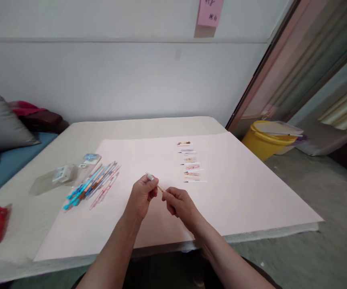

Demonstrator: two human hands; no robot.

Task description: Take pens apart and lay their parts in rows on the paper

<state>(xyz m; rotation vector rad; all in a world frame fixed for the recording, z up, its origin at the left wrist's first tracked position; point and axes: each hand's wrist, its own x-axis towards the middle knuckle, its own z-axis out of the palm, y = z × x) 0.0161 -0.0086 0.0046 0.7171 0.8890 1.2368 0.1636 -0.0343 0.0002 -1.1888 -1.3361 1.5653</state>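
we find one slim pen (pixel 161 188) raised over the pink sheet (pixel 245 192), with the left hand (pixel 141 194) pinching its far end and the right hand (pixel 178 200) pinching its near end, thumbs and fingers closed tight. we note a pile of pens (pixel 93 182) to the left and a column of slender pen parts (pixel 192 167) to the right.

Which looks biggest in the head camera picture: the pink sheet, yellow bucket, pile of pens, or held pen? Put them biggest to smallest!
1. Pink sheet
2. Yellow bucket and pile of pens: too alike to rank
3. Held pen, partly hidden by fingers
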